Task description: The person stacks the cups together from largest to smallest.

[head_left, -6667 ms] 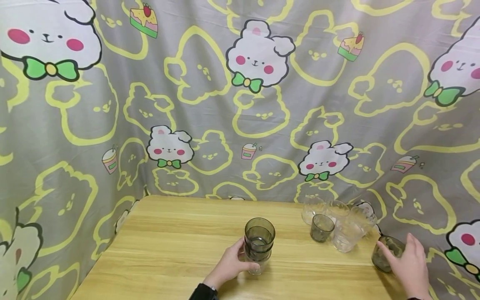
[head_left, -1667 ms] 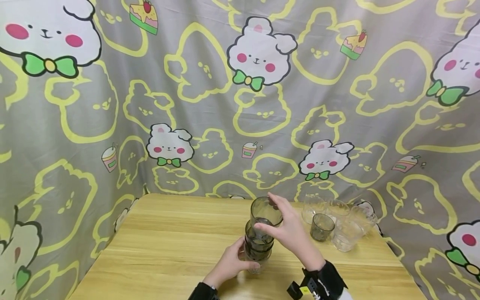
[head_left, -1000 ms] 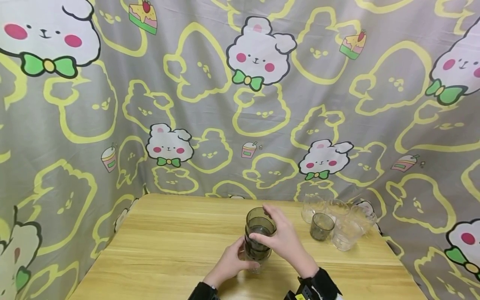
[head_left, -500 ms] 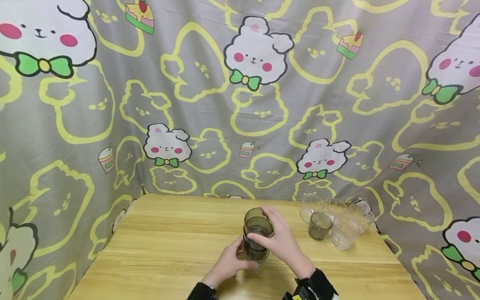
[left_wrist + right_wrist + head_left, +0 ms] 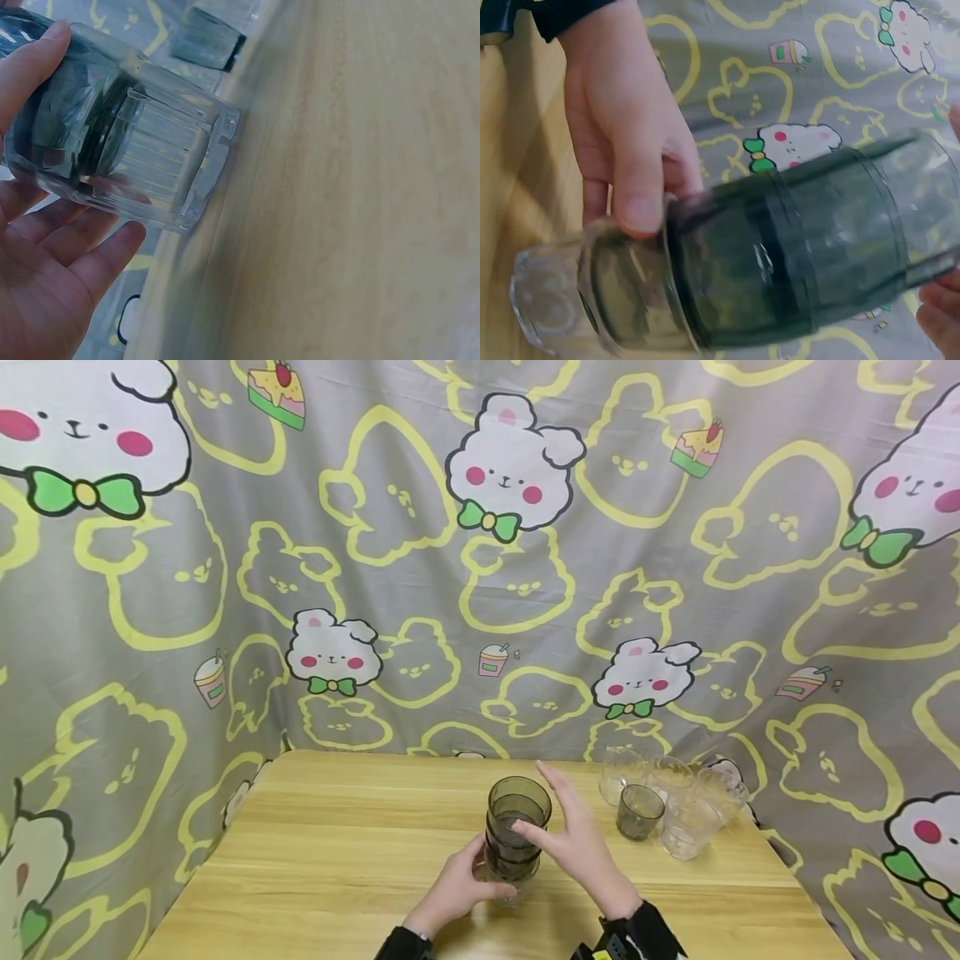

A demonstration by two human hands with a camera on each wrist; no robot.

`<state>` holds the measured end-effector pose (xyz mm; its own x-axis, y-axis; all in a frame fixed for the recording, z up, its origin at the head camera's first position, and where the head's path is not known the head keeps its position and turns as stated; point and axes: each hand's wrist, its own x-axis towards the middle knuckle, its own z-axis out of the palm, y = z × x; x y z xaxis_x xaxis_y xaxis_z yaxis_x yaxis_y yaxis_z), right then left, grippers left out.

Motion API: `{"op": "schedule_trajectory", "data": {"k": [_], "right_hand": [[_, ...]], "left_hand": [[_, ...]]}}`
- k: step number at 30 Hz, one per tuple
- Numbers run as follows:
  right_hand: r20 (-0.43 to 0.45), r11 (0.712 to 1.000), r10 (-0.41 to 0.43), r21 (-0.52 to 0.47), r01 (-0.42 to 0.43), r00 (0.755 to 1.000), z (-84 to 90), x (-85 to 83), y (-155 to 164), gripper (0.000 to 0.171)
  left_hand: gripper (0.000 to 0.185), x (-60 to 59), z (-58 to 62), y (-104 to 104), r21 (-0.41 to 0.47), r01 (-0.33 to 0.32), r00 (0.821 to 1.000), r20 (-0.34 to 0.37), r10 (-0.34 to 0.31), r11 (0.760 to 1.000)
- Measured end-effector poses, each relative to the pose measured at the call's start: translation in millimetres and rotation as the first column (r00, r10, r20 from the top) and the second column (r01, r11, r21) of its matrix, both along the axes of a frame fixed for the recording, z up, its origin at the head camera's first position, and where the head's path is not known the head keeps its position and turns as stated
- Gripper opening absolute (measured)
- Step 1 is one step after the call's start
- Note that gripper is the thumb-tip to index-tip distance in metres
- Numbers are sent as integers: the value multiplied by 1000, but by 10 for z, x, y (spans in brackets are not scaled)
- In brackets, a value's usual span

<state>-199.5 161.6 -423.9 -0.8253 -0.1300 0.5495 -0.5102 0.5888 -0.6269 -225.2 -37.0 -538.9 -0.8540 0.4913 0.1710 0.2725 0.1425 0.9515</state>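
Note:
A stack of nested tumblers stands on the wooden table in the head view, with smoky grey tumblers (image 5: 501, 837) above and a clear tumbler (image 5: 169, 157) at the bottom. My left hand (image 5: 457, 887) holds the stack low down, its thumb across the near side. In the right wrist view, that thumb (image 5: 640, 214) presses the glass wall. Beside the top tumbler, my right hand (image 5: 583, 847) has its thumb and fingers spread apart, holding nothing. Its fingertips (image 5: 941, 319) show at the edge of the right wrist view, by the stack's mouth.
At the table's back right, several clear tumblers (image 5: 686, 831) stand close together. A small smoky tumbler (image 5: 641, 814) is in front of them. The wooden table (image 5: 337, 843) ends at a grey patterned curtain (image 5: 420, 577) behind and at both sides.
My right hand took a smoky tumbler from the table's right edge, lowered it into the top of the stack, then spread its fingers and let go. The left hand stayed on the stack.

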Motion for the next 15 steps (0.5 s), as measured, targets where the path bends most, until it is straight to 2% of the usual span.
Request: {"op": "schedule_trajectory", "data": {"k": [6, 11, 15], "right_hand": [[-62, 998, -57, -2, 57, 997, 24, -2, 185, 85], [-143, 991, -134, 6, 137, 981, 18, -26, 349, 84], [-153, 983, -180, -8, 181, 972, -11, -39, 496, 82]], "left_hand": [[80, 7, -11, 2, 14, 2, 1000, 15, -2, 1000], [80, -4, -23, -2, 9, -6, 1000, 6, 5, 1000], [82, -6, -20, -2, 2, -11, 1000, 3, 11, 1000]]}}
